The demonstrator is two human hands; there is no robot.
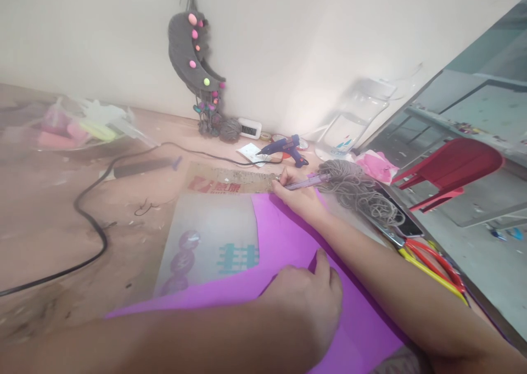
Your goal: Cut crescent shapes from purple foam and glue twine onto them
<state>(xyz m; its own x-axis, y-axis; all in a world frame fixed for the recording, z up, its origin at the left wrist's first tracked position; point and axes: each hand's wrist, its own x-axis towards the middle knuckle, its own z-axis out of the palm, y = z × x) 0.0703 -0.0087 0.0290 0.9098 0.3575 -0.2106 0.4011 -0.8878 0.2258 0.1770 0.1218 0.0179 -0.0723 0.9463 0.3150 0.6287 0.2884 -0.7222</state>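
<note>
My right hand point(300, 195) grips a pale purple pen point(309, 181) at the far edge of a bright purple sheet point(280, 225). The pen lies slantwise, with its upper end toward the right; its tip is hidden by my fingers. Nearer to me, my left hand point(307, 294) rests on the same sheet, fingers loosely bent and apart, holding nothing visible. The sheet has a cut-away corner at its left. Under it lies a whitish, see-through bag point(206, 225) with teal and purple print, over a piece of brown cardboard point(230, 180) with red print.
A blue glue gun point(284, 148) with a black cord point(88, 209) stands behind the sheet. Grey yarn point(346, 184), red-and-yellow-handled scissors point(432, 267) and a phone point(405, 220) line the right side. A pompom-dotted grey crescent point(183, 50) hangs on the wall; a red chair point(457, 168) stands beyond.
</note>
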